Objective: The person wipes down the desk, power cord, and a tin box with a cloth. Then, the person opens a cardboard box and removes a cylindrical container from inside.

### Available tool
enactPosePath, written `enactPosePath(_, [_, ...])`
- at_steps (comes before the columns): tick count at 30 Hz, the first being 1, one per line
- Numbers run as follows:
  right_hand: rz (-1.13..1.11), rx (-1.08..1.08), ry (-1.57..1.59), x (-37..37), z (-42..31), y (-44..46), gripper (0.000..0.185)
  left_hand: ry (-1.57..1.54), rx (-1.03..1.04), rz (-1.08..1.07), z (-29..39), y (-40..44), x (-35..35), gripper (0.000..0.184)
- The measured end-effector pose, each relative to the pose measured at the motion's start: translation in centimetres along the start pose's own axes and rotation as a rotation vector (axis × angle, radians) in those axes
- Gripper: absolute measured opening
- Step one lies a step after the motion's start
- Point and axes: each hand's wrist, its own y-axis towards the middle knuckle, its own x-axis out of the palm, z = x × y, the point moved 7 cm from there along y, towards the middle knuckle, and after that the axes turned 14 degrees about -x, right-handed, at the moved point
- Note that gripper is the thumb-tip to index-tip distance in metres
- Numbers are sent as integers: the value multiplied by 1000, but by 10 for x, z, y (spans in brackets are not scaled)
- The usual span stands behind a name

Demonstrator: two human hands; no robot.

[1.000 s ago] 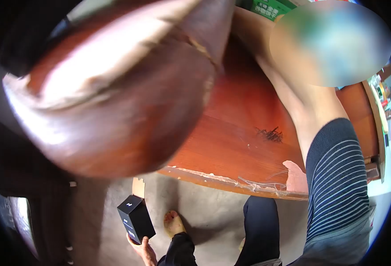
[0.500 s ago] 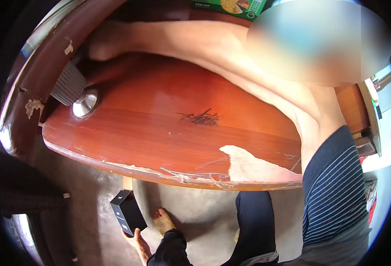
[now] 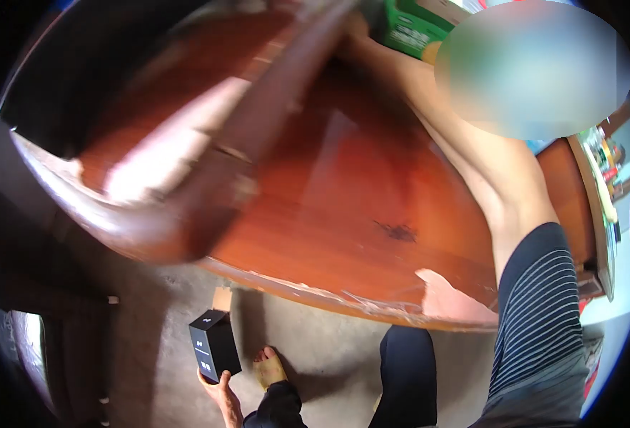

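In the lower left, my left hand (image 3: 218, 387) grips a black box (image 3: 215, 348) from below, thumb against its side. The box's flap (image 3: 222, 299) stands up, showing a tan inside, and white print is on one face. My right arm crosses the upper right in a striped sleeve. At its end my right hand (image 3: 355, 30) is smeared and mostly hidden beside a curved dark brown piece (image 3: 254, 135) with chipped edges. That piece is blurred and slants over a red-brown wooden table (image 3: 329, 235); its fingers' hold is hidden.
A dark smudge (image 3: 397, 230) and a bare peeled patch (image 3: 452, 299) mark the tabletop. A green box (image 3: 411, 28) stands at the back. Below are my bare foot (image 3: 268, 369) and the concrete floor (image 3: 315, 342). Dark furniture (image 3: 51, 307) fills the left side.
My right hand and the brown piece have moved right together, over the table. The ribbed grey object with a silver base is out of sight. The table sits further right in view.
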Motion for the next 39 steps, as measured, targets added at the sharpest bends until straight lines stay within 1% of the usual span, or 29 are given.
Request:
enactPosePath(1, [10, -26, 11, 9, -3, 13, 39, 9, 1, 23, -4, 5, -4, 96])
enactPosePath(2, [21, -55, 19, 10, -19, 19, 39, -24, 10, 35, -5, 9, -7, 96])
enactPosePath(3, [32, -58, 44, -4, -15, -1, 39, 35, -24, 47, 8, -1, -1, 98])
enactPosePath(4, [41, -79, 59, 10, 5, 24, 39, 73, -58, 54, 10, -2, -1, 100])
enactPosePath(5, [50, -98, 74, 8, 1, 27, 38, 47, -81, 96, 11, -4, -1, 104])
enactPosePath(6, [59, -117, 89, -14, -30, -3, 38, 24, -76, 111, 7, 1, -7, 104])
enactPosePath(7, [63, -137, 103, -32, -62, -26, 38, 73, -56, 88, -2, 7, -13, 104])
enactPosePath(8, [65, -151, 117, -28, -68, -16, 38, 128, -36, 63, -7, 11, -16, 104])
enactPosePath(9, [66, -160, 130, -50, -110, -48, 38, 146, -31, 79, -8, 11, -17, 106])
enactPosePath(10, [69, -165, 138, -48, -114, -42, 37, 137, -23, 84, -8, 11, -16, 106])
enactPosePath(13, [58, -174, 158, -37, -103, -21, 37, 177, -28, 106, -8, 10, -12, 107])
enactPosePath(15, [31, -166, 161, -9, -49, 36, 36, 92, -21, 60, -11, 11, -13, 107])
enactPosePath(17, [16, -139, 138, -37, -113, -23, 36, 32, -21, -5, -11, 20, -16, 106])
enactPosePath(18, [13, -129, 120, 9, -17, 77, 36, 305, 66, 32, 8, 11, -8, 100])
enactPosePath(19, [12, -119, 103, 14, -14, 92, 36, 273, 45, 23, 7, 16, -6, 103])
enactPosePath(20, [6, -105, 95, 27, -5, 127, 36, 247, 16, 15, 4, 17, -9, 106])
enactPosePath(23, [9, -60, 97, 18, 7, 134, 35, 227, 46, -14, 11, 15, -6, 104])
enactPosePath(24, [7, -45, 113, 16, 16, 131, 35, 208, 28, -12, 18, 6, 1, 105])
enactPosePath(27, [21, -20, 175, 15, 35, 152, 34, 181, -2, 37, 25, -9, 0, 105])
enactPosePath(29, [25, -22, 242, 27, 28, 178, 34, 176, -12, 50, 19, -8, -6, 105])
enactPosePath(31, [8, -19, 313, 20, 3, 139, 34, 155, -8, 68, 3, 4, -15, 105])
enactPosePath(32, [-6, -19, 341, 30, -2, 138, 33, 125, 6, 81, -12, 16, -22, 106])
enactPosePath(34, [-22, -26, 387, 36, -15, 145, 33, 156, -20, 85, -4, 9, -14, 105])
enactPosePath(36, [-35, -48, 430, 38, -25, 160, 33, 85, 0, 67, -10, 16, -16, 108])
enactPosePath(39, [-55, -31, 490, 35, -36, 160, 32, 149, -1, 131, 8, 4, -8, 104])
